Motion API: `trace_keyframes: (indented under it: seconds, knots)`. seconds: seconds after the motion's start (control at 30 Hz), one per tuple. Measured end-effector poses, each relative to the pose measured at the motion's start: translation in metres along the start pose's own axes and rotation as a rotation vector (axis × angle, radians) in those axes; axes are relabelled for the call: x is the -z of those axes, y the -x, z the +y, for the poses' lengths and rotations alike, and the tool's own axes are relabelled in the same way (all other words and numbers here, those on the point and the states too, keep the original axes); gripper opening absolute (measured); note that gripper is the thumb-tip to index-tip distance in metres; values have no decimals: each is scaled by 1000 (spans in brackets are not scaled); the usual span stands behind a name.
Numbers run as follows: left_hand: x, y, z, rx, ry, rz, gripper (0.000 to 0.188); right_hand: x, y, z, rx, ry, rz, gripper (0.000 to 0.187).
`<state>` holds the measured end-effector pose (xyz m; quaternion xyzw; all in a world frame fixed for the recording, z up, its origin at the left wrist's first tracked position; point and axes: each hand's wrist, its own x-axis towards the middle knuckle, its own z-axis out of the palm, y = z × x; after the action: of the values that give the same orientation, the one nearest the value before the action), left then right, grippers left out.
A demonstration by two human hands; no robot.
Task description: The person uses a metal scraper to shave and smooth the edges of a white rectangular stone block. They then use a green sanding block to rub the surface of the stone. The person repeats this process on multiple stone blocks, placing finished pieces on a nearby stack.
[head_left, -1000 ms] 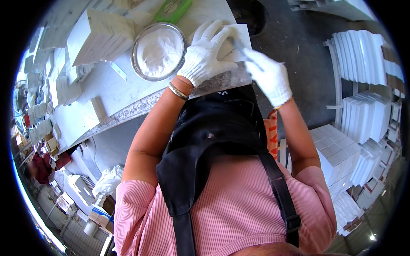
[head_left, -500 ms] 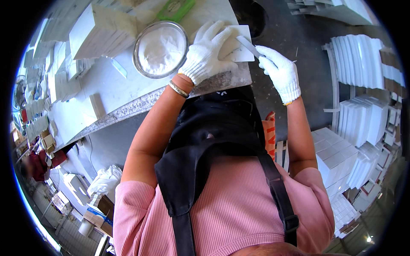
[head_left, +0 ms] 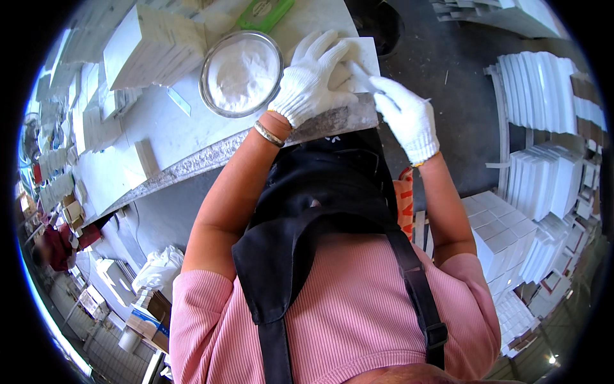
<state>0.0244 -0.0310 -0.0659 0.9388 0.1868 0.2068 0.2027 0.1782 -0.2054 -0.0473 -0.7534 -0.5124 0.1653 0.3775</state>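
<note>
Your left hand (head_left: pixel 312 82) lies spread on the tile (head_left: pixel 364 52); your right hand (head_left: pixel 405 120) grips a blade (head_left: pixel 362 76): slippage risks cuts.

I'm looking into a workshop, apparently one for stone or tile. The thick, pale surface (head_left: pixel 160 131) has a rough, speckled edge and carries a block of stacked slabs (head_left: pixel 150 51) and a round bowl (head_left: pixel 236 115) of white material. Across the dark floor (head_left: pixel 464 157) I see more white slabs (head_left: pixel 537 89) in rows, plus piled square tiles (head_left: pixel 502 227). A cardboard box (head_left: pixel 142 325) sits at lower left. The black apron (head_left: pixel 320 182), gloved left hand (head_left: pixel 310 80) and gloved right hand (head_left: pixel 407 121) read as workwear to me.
</note>
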Motion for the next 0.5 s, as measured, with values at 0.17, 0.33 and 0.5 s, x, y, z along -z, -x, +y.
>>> trace_keyframes:
  seconds: [0.17,0.33,0.5]
  knots:
    - [6,-2,4,-12,37,7,84,7,-2,8,-47,-10,0,31]
    - [5,-3,-1,-7,33,23,83,-6,-1,-6,-8,7,18,26]
    - [4,-3,4,17,88,46,82,-6,0,-12,91,63,-35,29]
